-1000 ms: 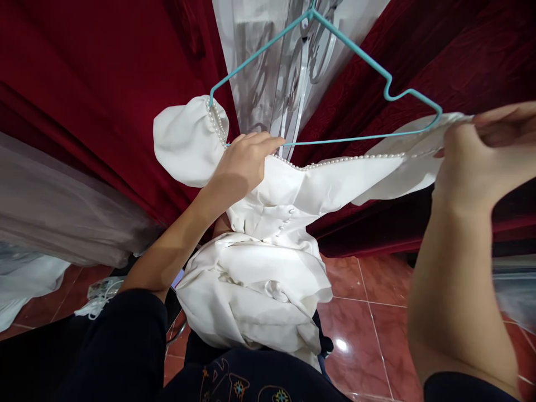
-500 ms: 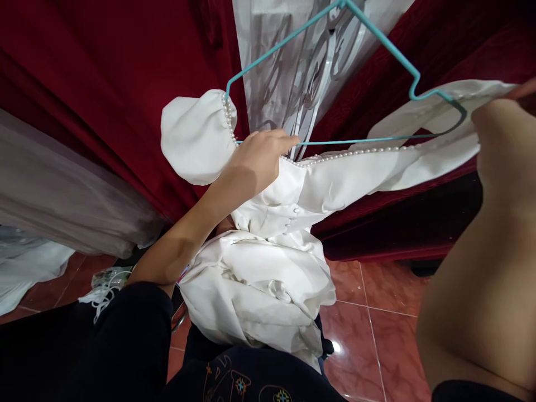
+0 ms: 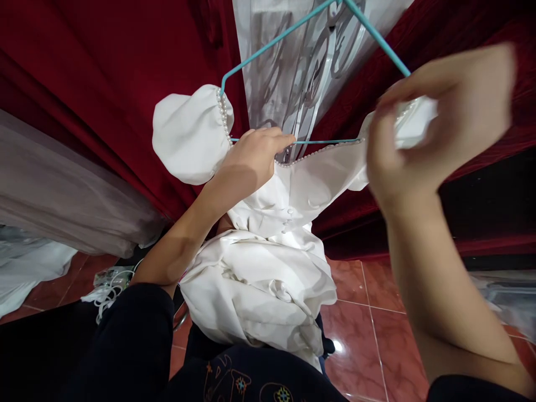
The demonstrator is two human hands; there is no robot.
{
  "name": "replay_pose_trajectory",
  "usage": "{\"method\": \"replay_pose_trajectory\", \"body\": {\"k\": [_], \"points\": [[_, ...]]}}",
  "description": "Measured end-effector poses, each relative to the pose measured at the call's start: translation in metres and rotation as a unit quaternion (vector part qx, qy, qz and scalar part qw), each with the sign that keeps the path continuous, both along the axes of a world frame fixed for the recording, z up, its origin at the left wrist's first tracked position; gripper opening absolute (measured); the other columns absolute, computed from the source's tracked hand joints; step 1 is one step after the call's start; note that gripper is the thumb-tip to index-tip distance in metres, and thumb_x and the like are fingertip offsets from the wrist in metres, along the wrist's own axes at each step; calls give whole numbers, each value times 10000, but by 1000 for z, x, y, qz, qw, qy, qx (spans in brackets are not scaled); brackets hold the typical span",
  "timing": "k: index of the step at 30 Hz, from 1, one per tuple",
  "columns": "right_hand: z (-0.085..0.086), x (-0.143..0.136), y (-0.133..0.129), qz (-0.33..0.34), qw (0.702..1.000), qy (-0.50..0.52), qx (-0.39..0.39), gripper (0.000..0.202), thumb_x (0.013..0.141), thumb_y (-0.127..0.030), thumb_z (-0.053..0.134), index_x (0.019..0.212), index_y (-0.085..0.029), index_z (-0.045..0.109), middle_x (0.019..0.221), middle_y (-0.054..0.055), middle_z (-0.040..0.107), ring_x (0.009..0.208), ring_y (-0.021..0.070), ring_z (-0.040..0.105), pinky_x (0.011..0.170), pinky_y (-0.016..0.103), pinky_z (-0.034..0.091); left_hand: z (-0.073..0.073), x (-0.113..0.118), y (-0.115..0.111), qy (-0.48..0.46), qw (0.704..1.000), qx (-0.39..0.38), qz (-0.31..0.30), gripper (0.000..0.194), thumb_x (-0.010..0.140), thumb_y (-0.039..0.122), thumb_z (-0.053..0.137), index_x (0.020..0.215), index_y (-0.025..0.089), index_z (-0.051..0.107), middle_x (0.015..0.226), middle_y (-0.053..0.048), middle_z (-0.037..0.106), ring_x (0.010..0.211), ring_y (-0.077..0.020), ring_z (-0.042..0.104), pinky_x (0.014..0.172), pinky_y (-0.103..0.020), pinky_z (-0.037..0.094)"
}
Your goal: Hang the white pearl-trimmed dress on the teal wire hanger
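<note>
A white dress (image 3: 255, 273) with pearl-trimmed edges lies bunched over the lap, its upper part raised on a teal hanger (image 3: 276, 40). Its left puff sleeve (image 3: 186, 134) hangs on the hanger's left end. My left hand (image 3: 255, 153) is closed over the pearl neckline and the hanger's lower bar near the middle. At the hanger's right end, my right hand (image 3: 435, 117), blurred by motion, is curled around the right sleeve (image 3: 414, 125), which shows between thumb and fingers. That end of the hanger is hidden behind the hand.
Red curtains (image 3: 104, 67) hang on both sides of a pale curtain with a white metal scroll frame (image 3: 318, 78). Sheer fabric (image 3: 67, 184) hangs at the left, above white cloth (image 3: 33, 268). White cords (image 3: 109, 293) lie near red floor tiles (image 3: 360, 329).
My right hand has moved left and inward from the right edge, drawing the stretched right sleeve in over the hanger's end. My left hand has barely shifted.
</note>
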State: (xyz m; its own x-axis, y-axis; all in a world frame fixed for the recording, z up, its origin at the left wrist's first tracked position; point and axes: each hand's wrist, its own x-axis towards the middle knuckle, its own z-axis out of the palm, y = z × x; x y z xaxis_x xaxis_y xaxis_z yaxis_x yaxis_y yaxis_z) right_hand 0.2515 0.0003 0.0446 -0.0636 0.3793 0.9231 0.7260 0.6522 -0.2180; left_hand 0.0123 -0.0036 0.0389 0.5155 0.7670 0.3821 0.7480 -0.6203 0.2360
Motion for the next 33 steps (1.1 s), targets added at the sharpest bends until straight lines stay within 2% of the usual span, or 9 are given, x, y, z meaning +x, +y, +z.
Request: {"method": "replay_pose_trajectory", "body": {"k": [3, 8, 11, 15, 18, 24, 26, 29, 33], "points": [[-31, -31, -17, 99, 990, -101, -29, 190, 997, -312, 521, 1100, -224, 654, 1074, 115, 689, 1046, 264, 665, 900, 480, 538, -3, 0, 1, -16, 1000, 2, -5, 609, 872, -77, 397, 1286, 204, 745, 1056, -56, 728, 1026, -256, 701, 976, -444, 569], [-68, -42, -7, 43, 991, -89, -86, 294, 1019, -335, 496, 1279, -245, 600, 1117, 84, 699, 1029, 278, 624, 936, 506, 467, -20, -3, -3, -41, 997, 65, -25, 501, 981, 32, 411, 1333, 254, 690, 1195, -45, 717, 1148, -249, 668, 1058, -461, 537], [-69, -42, -7, 32, 996, -50, -71, 235, 1044, -311, 458, 1228, -285, 602, 1107, 63, 707, 1010, 259, 611, 958, 510, 448, -26, -15, -12, -92, 981, 168, 25, 438, 1084, 136, 360, 1347, 318, 659, 1347, -43, 656, 1282, -239, 599, 1130, -469, 498], [-67, -42, -10, 17, 990, -70, -122, 251, 1054, -316, 418, 1232, -350, 591, 1149, 51, 710, 1058, 273, 584, 1012, 535, 410, -22, -37, -13, -190, 924, 297, 150, 319, 1098, 242, 517, 1401, 293, 601, 1447, -95, 525, 1394, -296, 447, 1223, -539, 360], [-69, -41, -8, 11, 987, -81, -136, 286, 1045, -305, 411, 1260, -355, 592, 1182, 57, 699, 1087, 285, 571, 1025, 540, 396, -17, -51, 0, -213, 926, 263, 164, 311, 1105, 240, 520, 1415, 265, 527, 1457, -79, 520, 1417, -287, 427, 1253, -519, 324], [-69, -36, -3, 31, 994, -46, -90, 236, 1024, -266, 428, 1085, -251, 655, 1064, 77, 693, 988, 260, 616, 957, 497, 444, -6, -70, 30, -227, 927, 260, 147, 169, 1131, 173, 440, 1257, 232, 536, 1222, 21, 653, 1129, -111, 630, 1060, -343, 545], [-66, -35, -2, 21, 992, -55, -108, 232, 1041, -279, 427, 1057, -258, 658, 1050, 75, 699, 972, 255, 618, 944, 484, 452, -1, -78, 34, -210, 930, 251, 169, 147, 1155, 319, 430, 1238, 238, 521, 1207, 21, 669, 1088, -97, 647, 970, -344, 571], [-62, -35, -2, 5, 989, -62, -130, 233, 1056, -322, 437, 1034, -267, 663, 1021, 73, 699, 956, 258, 611, 933, 481, 456, 2, -97, 35, -157, 936, 223, 222, 347, 1154, 494, 343, 1177, 235, 573, 1150, -5, 707, 1057, -130, 659, 889, -392, 565], [-59, -33, -3, -6, 987, -69, -146, 237, 1048, -296, 436, 1008, -277, 669, 973, 69, 691, 914, 253, 594, 905, 478, 463, -5, -131, 33, -155, 920, 195, 302, 221, 1043, 392, 572, 1014, 204, 685, 914, 63, 692, 839, -81, 627, 822, -331, 569]]}}
